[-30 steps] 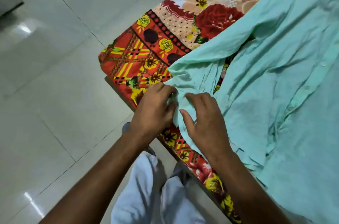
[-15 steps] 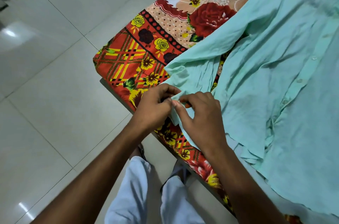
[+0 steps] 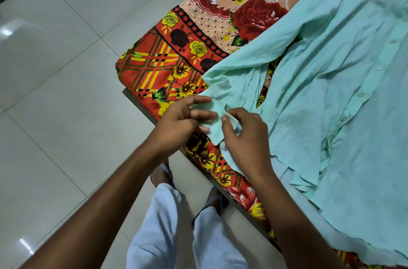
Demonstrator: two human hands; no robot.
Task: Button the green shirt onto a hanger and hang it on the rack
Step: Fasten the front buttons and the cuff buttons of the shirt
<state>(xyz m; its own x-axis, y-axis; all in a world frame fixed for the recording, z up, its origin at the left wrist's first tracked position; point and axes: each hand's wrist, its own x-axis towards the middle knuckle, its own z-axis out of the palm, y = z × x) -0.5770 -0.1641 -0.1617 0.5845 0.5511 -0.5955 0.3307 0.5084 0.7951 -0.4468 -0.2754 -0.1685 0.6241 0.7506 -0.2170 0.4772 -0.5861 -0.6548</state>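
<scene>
Green shirt [image 3: 331, 96] lies spread front-up on the bed [image 3: 167, 70], over the floral bedsheet, body toward the right, one sleeve [image 3: 247, 74] running down-left to the bed's corner. Both hands are at that sleeve's cuff [image 3: 215, 114], right at the bed edge.

Left hand [image 3: 178, 123]: fingers half spread, fingertips on the cuff's left flap, pressing or pinching, more a light hold than a clamp. Right hand [image 3: 245, 136]: thumb and forefinger pinched on a small fold of the cuff's other flap. Hands close together, nearly touching, cloth between them. Looks like cuff buttoning; the cuff button itself I can't make out.

Front placket [image 3: 362, 92]: a few small buttons visible, whether they're done up I can't tell. No hanger or rack in sight, so my read is early in the task.

Risks:
- Cuff hangs partly over the bed edge. Let go of both flaps and the sleeve could slide off toward the floor tiles [image 3: 55, 92].
- Thin wrinkled fabric: flaps can misalign, button misses the hole or catches a fold.
- Pulling the cuff toward the body drags the sleeve and bunches the shirt front.
- Person stands tight to the bed; a knee could snag the hanging sheet.

Writing/brands: none readable. No label or tag visible on the shirt; sheet is pattern only.
</scene>
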